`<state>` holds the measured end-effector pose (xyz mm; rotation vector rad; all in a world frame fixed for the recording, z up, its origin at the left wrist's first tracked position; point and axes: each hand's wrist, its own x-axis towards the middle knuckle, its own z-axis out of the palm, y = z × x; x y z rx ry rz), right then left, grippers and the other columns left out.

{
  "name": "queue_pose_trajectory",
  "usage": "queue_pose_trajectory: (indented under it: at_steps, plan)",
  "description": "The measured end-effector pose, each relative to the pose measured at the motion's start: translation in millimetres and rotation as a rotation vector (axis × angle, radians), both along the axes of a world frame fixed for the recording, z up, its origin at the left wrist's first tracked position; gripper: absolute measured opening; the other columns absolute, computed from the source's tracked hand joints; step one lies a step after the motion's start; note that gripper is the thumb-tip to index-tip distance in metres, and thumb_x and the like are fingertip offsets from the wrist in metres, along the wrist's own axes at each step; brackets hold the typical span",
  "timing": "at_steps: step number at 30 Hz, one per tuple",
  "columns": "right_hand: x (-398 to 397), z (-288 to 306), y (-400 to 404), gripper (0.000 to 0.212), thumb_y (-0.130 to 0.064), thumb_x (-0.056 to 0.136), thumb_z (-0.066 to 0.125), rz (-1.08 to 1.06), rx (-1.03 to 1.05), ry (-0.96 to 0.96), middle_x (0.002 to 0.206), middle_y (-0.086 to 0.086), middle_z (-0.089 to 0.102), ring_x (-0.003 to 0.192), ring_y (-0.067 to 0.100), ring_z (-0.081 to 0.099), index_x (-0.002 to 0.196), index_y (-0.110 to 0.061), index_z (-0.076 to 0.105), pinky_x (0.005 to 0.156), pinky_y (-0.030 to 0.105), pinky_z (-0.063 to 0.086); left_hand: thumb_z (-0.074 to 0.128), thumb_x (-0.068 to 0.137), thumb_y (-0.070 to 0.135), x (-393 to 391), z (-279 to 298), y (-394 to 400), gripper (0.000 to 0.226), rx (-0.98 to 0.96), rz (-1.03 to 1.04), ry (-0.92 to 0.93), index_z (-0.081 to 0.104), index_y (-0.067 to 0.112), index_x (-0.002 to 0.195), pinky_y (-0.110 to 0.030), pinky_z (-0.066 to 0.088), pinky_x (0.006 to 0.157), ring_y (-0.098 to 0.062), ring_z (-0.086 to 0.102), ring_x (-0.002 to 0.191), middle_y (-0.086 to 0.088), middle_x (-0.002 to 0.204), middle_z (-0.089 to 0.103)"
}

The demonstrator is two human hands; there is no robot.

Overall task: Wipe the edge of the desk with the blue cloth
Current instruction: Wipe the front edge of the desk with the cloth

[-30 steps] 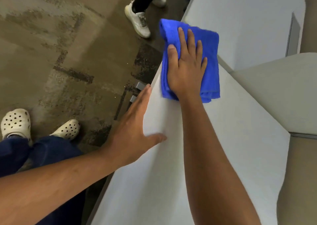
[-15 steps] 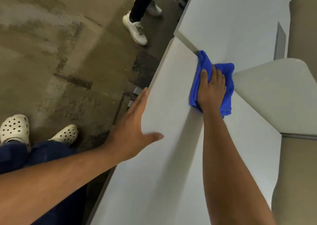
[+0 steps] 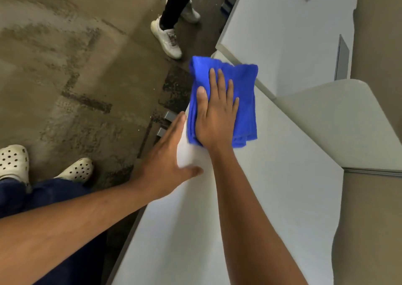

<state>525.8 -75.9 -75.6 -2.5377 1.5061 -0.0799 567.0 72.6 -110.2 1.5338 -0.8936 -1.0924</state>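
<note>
At tabletop [image 3: 250,197] left edge, right hand [image 3: 215,113] flat, pressing blue cloth [image 3: 243,102], left hand [image 3: 167,160] spread, grasping nothing.

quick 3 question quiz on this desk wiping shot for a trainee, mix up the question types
1. True or false: the right hand lies flat, fingers spread, on top of the blue cloth.
2. Where does the left hand rest? A) on the cloth B) at the desk's near edge, beside the cloth C) on the floor
3. Fill in: the cloth's left part hangs past the desk's ____.

Key
1. True.
2. B. Its thumb lies on the desktop and its fingertips are close to the cloth; contact cannot be told.
3. Edge.
</note>
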Motion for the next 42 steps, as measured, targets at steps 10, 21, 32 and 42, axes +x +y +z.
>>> queue_pose_trajectory:
  at_steps: [10,21,32,42]
  plan:
    - [10,-5,-33,0.059,-0.049,0.112,0.022,-0.053,-0.026,0.012,0.178,-0.007,0.013,0.166,0.024,0.007,0.168,-0.032,0.015,0.133,0.056,0.004,0.089,0.08,0.031,-3,3,4,0.122,0.028,-0.016,-0.012,-0.005,0.044,0.157,0.016,0.006,0.093,0.044,-0.007,0.121,0.042,0.153,-0.007]
    - [-17,-6,41,0.064,-0.058,0.107,0.012,-0.075,-0.043,0.014,0.178,-0.011,0.014,0.166,0.019,0.006,0.167,-0.037,0.015,0.134,0.047,0.001,0.092,0.076,0.026,1,13,2,0.125,0.009,0.006,0.07,0.006,0.021,0.166,-0.024,0.025,0.126,0.002,0.014,0.156,0.011,0.174,0.012]
    - [28,-5,-57,0.058,-0.051,0.112,0.023,-0.204,-0.03,0.003,0.178,-0.008,0.012,0.166,0.025,0.005,0.168,-0.036,0.015,0.132,0.06,0.006,0.093,0.072,0.039,-2,14,23,0.136,0.142,-0.084,-0.008,-0.007,0.039,0.164,-0.02,0.012,0.119,0.016,-0.001,0.146,0.035,0.164,-0.007]
    - [-103,1,40,0.058,-0.058,0.11,0.024,0.114,0.065,0.008,0.176,-0.017,0.015,0.165,0.012,0.003,0.165,-0.043,0.019,0.134,0.045,0.0,0.091,0.073,0.045,-14,7,44,0.137,0.087,-0.051,-0.068,-0.017,0.05,0.158,-0.003,0.007,0.111,0.022,-0.007,0.148,0.045,0.161,-0.015]
